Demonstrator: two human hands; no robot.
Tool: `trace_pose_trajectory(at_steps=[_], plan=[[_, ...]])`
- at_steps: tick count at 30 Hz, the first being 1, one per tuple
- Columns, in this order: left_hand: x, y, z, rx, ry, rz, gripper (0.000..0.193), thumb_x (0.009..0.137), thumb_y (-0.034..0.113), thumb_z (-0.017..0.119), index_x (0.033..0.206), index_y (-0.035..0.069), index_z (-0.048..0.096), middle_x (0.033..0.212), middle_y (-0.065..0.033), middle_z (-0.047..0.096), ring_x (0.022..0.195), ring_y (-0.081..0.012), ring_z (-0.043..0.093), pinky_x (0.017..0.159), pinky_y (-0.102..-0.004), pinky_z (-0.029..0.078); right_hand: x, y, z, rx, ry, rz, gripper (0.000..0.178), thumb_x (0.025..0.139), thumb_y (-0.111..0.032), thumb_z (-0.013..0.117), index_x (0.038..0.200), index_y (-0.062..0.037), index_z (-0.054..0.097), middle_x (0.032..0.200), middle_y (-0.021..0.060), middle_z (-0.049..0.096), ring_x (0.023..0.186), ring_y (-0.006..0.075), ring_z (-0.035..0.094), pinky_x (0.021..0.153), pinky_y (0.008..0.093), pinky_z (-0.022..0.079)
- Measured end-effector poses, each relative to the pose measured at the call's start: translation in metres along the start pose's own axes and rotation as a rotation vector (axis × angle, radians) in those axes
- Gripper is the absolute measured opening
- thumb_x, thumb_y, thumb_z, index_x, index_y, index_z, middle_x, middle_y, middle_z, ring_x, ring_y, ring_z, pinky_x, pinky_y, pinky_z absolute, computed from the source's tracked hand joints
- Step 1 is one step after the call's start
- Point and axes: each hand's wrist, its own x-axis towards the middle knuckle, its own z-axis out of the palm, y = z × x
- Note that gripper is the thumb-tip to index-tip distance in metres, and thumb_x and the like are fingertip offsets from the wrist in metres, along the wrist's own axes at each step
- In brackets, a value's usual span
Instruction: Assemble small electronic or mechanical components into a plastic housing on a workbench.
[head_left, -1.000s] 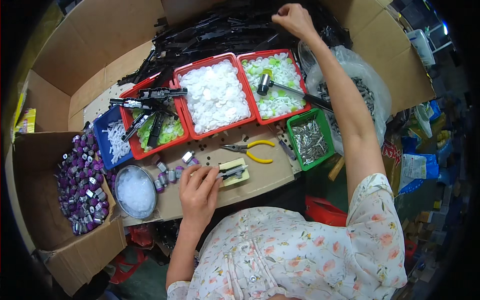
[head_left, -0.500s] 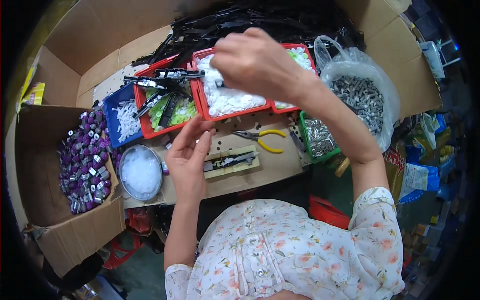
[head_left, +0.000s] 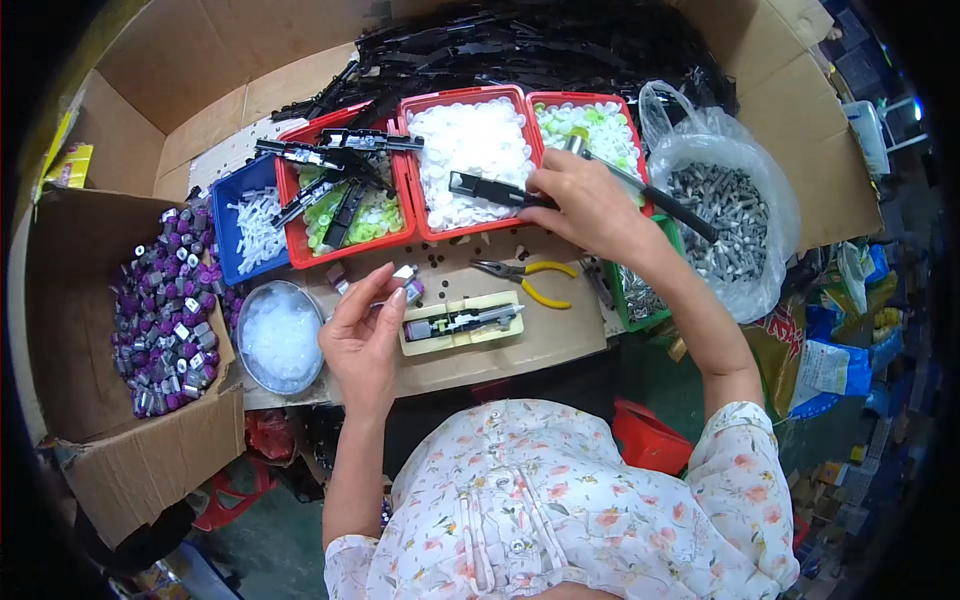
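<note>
Nearest me, the table's (head_left: 562, 332) front edge runs below a cream holder (head_left: 456, 343) carrying a black assembly (head_left: 466, 320), with bare room to its right. My left hand (head_left: 362, 345) curls at a silver part (head_left: 404, 273); whether it grips, I can't tell. Past the yellow-handled pliers (head_left: 516, 270), my right hand (head_left: 592, 207) pinches a black strip (head_left: 484, 188) over the near side of a red tray (head_left: 480, 230).

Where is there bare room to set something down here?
The cardboard right of the cream tray, below the yellow-handled pliers, looks bare; a strip also runs between the tray and the near edge. It's crowded by the left hand, near the purple-and-silver pieces, and along the red bins.
</note>
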Motion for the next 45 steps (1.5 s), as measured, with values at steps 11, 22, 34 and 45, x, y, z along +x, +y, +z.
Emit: trace_pose_trajectory(at_steps=[11, 22, 34, 45], plan=[[0.005, 0.014, 0.024, -0.311, -0.105, -0.179, 0.049, 0.093, 0.006, 0.066, 0.138, -0.004, 0.05, 0.119, -0.012, 0.064, 0.095, -0.0152, 0.067, 0.08, -0.0249, 0.052, -0.037, -0.045, 0.005, -0.17, 0.329, -0.269, 0.026, 0.069, -0.007, 0.075, 0.092, -0.0046, 0.064, 0.085, 0.0036, 0.056, 0.077, 0.0206, 0.058, 0.065, 0.0348, 0.037], [-0.01, 0.002, 0.005, -0.295, -0.167, -0.15, 0.037, 0.086, -0.002, 0.072, 0.122, -0.005, 0.064, 0.112, -0.0148, 0.069, 0.1, -0.0167, 0.065, 0.091, -0.0285, 0.053, -0.049, -0.072, 0.015, 0.218, 0.109, -0.187, 0.037, 0.078, -0.022, 0.077, 0.11, -0.0057, 0.066, 0.099, 0.0068, 0.061, 0.091, 0.0246, 0.059, 0.075, 0.0371, 0.041], [-0.018, 0.0, -0.035, 0.153, 0.056, 0.09, 0.028, 0.087, 0.002, 0.072, 0.113, -0.004, 0.07, 0.112, -0.0101, 0.067, 0.107, -0.0168, 0.06, 0.093, -0.0283, 0.045, -0.061, -0.081, 0.045, 0.289, 0.035, -0.128, 0.031, 0.081, -0.017, 0.074, 0.108, -0.0055, 0.065, 0.097, 0.0075, 0.06, 0.091, 0.0272, 0.058, 0.077, 0.0395, 0.042], [-0.024, 0.0, -0.022, 0.356, 0.008, 0.186, 0.025, 0.084, 0.005, 0.075, 0.107, -0.003, 0.071, 0.103, -0.0121, 0.069, 0.103, -0.0225, 0.062, 0.092, -0.0333, 0.046, -0.059, -0.081, 0.06, 0.228, 0.014, -0.137, 0.028, 0.081, -0.018, 0.074, 0.105, -0.0065, 0.065, 0.096, 0.0069, 0.058, 0.094, 0.0258, 0.057, 0.076, 0.04, 0.041]])
